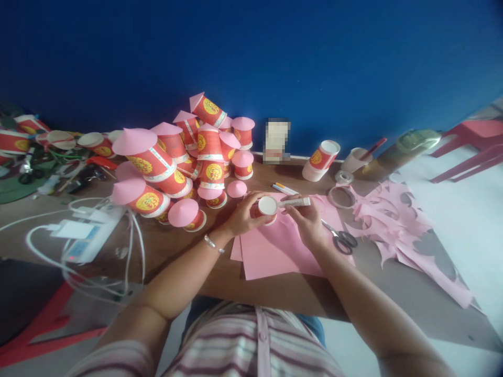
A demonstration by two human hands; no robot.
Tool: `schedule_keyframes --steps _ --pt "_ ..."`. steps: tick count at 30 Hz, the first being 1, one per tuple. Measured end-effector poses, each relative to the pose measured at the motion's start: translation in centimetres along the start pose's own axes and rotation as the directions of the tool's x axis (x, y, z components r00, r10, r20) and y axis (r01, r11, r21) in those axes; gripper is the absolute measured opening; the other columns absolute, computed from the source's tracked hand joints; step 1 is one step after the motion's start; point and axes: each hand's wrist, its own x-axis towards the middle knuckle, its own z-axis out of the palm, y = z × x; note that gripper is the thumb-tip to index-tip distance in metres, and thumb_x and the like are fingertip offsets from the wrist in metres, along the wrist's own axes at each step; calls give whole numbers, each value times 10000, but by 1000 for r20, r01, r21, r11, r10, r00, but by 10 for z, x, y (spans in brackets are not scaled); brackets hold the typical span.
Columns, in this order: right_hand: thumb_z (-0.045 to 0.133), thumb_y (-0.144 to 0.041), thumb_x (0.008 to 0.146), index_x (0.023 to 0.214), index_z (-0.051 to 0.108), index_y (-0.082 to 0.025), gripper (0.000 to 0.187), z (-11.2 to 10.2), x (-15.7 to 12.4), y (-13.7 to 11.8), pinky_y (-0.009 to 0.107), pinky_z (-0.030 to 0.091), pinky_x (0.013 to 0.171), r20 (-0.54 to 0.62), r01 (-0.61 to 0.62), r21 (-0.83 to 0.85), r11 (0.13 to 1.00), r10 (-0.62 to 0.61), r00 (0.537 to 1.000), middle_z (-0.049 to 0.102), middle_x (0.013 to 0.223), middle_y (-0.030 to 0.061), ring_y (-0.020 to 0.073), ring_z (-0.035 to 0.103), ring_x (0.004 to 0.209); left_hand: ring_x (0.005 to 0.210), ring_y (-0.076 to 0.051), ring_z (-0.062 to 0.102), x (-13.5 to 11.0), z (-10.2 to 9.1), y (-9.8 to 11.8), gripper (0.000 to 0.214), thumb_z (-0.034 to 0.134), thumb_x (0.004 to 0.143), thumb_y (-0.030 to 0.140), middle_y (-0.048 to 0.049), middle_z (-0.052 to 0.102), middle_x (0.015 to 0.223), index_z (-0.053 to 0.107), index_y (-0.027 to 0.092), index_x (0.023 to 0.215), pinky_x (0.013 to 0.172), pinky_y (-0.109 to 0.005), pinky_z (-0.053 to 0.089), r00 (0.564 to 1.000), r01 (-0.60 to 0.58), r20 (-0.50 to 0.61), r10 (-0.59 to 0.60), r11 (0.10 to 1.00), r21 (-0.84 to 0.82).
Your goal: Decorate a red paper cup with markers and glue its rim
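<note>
My left hand point(248, 215) is wrapped round a red paper cup point(268, 205), whose white round end faces up. In my right hand point(305, 220) is a white glue tube point(295, 202), lying almost level. Its narrow tip points left and meets or nearly meets the cup's rim; I cannot tell which. Beneath both hands lie pink paper sheets point(275, 256). A pair of scissors point(341, 240) with black handles rests just right of my right hand.
Many red cups with pink cone tops point(135, 141) are stacked at left. A power strip point(96, 235) with white cables lies nearer. At right are a tape roll point(341, 197), pink paper scraps point(396, 220), stacked cups point(321, 161) and a bottle point(396, 154). A blue wall point(251, 63) stands behind.
</note>
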Motion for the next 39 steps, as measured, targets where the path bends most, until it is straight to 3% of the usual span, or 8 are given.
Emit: schedule_keyframes --steps 25,30,34,39 --pt "889 -546 839 959 692 -219 400 1 -1 -3 377 669 765 -16 -12 -13 1000 12 1000 743 1000 53 202 717 870 1232 -257 681 2 -2 -1 518 883 866 346 -119 707 1279 685 226 1330 1083 -452 571 998 -61 -3 61 998 3" --pt "864 -533 870 951 700 -215 367 1 0 -5 378 680 773 -3 16 -46 999 -16 1000 734 1015 60 202 716 888 1251 -272 671 1 -1 0 529 873 871 379 -127 702 1316 679 230 1339 1114 -487 553 1000 -21 14 20 1000 10" --pt "845 -543 884 943 698 -213 366 -1 1 -5 373 681 770 2 17 -75 997 -17 1000 732 1012 64 204 715 889 1250 -275 686 -2 0 -2 655 892 842 403 -148 668 1336 600 211 1396 1075 -460 591 996 86 31 -82 989 -123" --pt "847 -550 879 937 704 -209 374 -1 2 -3 364 671 757 -2 15 -85 996 -16 1000 730 1001 62 201 707 880 1209 -267 697 -2 -1 0 571 891 836 387 -141 692 1280 616 195 1298 1074 -449 593 992 118 58 -110 978 -170"
